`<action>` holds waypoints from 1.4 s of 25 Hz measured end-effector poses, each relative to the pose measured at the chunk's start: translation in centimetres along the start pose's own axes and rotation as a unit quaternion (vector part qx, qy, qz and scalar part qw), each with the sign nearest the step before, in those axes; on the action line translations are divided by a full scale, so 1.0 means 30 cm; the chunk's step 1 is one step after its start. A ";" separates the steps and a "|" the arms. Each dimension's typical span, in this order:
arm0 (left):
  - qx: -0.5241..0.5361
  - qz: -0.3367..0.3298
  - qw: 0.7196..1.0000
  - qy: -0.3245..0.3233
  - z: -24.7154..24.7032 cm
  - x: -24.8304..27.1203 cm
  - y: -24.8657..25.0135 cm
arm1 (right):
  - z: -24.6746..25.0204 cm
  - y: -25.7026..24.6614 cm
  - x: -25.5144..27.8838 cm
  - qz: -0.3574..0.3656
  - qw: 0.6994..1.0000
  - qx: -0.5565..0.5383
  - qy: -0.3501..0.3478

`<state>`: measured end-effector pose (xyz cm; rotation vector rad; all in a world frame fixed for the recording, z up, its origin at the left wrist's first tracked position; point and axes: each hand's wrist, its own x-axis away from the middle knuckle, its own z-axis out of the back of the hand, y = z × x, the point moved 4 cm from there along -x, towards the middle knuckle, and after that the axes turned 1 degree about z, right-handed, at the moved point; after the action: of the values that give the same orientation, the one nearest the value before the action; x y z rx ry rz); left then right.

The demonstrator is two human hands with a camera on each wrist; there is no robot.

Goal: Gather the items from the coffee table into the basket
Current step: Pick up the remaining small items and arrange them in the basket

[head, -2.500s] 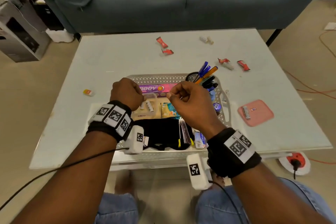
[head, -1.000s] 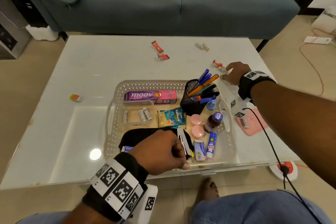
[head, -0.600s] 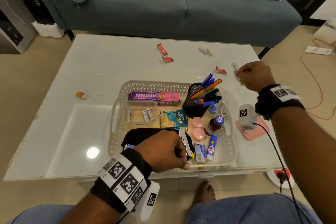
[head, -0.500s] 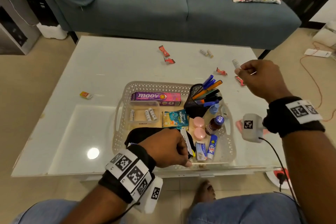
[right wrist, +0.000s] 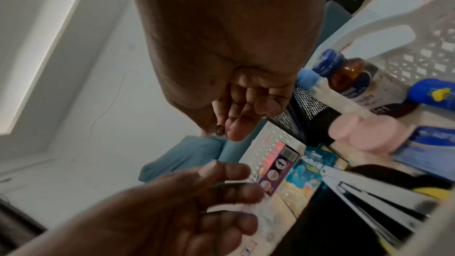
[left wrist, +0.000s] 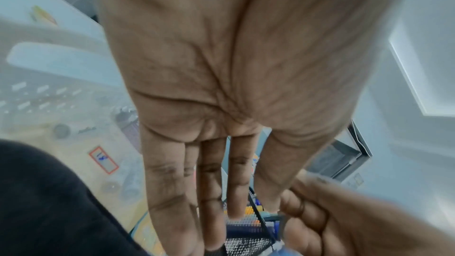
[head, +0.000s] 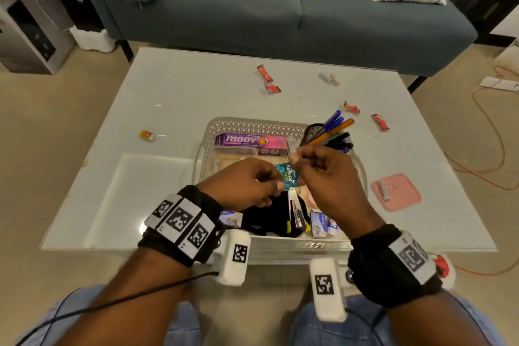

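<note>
Hands (head: 247, 185) meet above basket (head: 252, 125); right pinches small battery (head: 293, 146).

The head view is evenly bright, with soft indoor light from above. A small round glare spot sits on the glossy tabletop (head: 157, 199) at about 8 o'clock from the centre, and a pale rectangular reflection lies beside it. Shadows are weak and soft. Straight edges bend toward the borders, and the corners look a little smeared. The left wrist view is strongly blurred; the left hand (left wrist: 221, 85) is well lit but everything behind it is hazy. The right wrist view is dimmer: the right hand (right wrist: 231, 61) is dark against a bright ceiling strip at 10 o'clock, and the 5 o'clock corner is streaked.
</note>
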<state>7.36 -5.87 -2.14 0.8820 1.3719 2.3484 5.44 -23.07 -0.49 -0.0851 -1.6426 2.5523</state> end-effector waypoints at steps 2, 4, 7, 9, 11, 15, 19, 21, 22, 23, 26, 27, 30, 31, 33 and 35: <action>0.078 0.021 0.996 0.043 0.039 -0.002 -0.008 | -0.042 0.048 0.006 0.003 1.000 0.007 -0.020; 0.131 0.025 0.987 0.093 0.064 -0.011 -0.015 | -0.069 0.070 0.008 0.008 0.999 0.016 -0.028; 0.128 0.009 0.978 0.166 0.071 -0.022 -0.022 | -0.104 0.065 0.001 0.030 0.998 0.025 -0.052; 0.113 -0.001 0.971 0.208 0.064 -0.020 -0.014 | -0.118 0.056 -0.001 0.043 0.997 0.032 -0.062; 0.118 0.000 0.966 0.232 0.073 -0.015 -0.014 | -0.121 0.045 -0.002 0.049 0.996 0.038 -0.064; 0.050 0.053 0.947 0.314 0.154 -0.011 -0.068 | -0.082 0.029 -0.014 0.050 0.996 0.036 -0.057; -0.112 0.134 0.911 0.374 0.188 -0.028 -0.114 | -0.038 0.040 -0.033 0.059 0.997 0.024 -0.040; -0.123 0.162 0.914 0.351 0.169 -0.060 -0.137 | -0.024 0.046 -0.036 0.065 0.997 0.028 -0.037; -0.133 0.175 0.916 0.337 0.161 -0.073 -0.144 | -0.020 0.050 -0.038 0.064 0.997 0.028 -0.036; -0.140 0.183 0.917 0.326 0.154 -0.082 -0.150 | -0.017 0.055 -0.040 0.062 0.997 0.026 -0.035; -0.149 0.172 0.919 0.321 0.148 -0.078 -0.135 | -0.010 0.053 -0.044 0.064 0.997 0.019 -0.034; -0.155 0.157 0.920 0.324 0.144 -0.070 -0.120 | -0.005 0.046 -0.046 0.067 0.997 0.017 -0.031; -0.180 0.067 0.934 0.301 0.090 -0.043 -0.033 | 0.071 0.006 -0.074 0.080 0.997 0.016 -0.008; -0.182 0.033 0.946 0.267 0.056 -0.036 0.003 | 0.124 -0.004 -0.094 0.085 0.996 0.014 0.010; -0.169 -0.021 0.973 0.158 -0.021 -0.012 0.059 | 0.257 -0.007 -0.139 0.091 0.993 -0.002 0.076; -0.154 -0.039 0.987 0.028 -0.101 0.015 0.090 | 0.401 0.032 -0.174 0.072 0.984 -0.021 0.162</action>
<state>5.25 -9.09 -0.76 0.6657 1.0023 2.4506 9.32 -34.96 3.57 -0.6090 -1.6124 2.4375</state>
